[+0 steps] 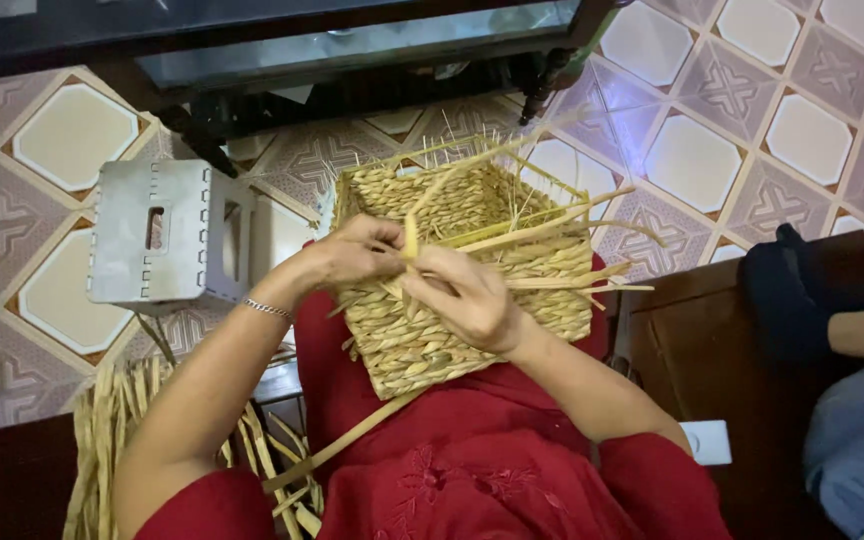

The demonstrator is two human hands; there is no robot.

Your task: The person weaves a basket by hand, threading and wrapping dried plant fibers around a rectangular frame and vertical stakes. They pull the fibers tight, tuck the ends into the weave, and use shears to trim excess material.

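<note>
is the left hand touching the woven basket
Touching: the head view shows the left hand resting on the woven basket's rim, fingers pinching a straw strand.

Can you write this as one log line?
left hand: pinching strand | right hand: gripping strand | basket: on lap, unfinished

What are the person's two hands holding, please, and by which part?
Both the left hand and right hand pinch loose straw strands at the woven basket rim.

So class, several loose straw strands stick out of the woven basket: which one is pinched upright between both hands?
The short pale strand standing vertical between the left hand and right hand, at the basket rim; the others splay rightward, unheld.
</note>
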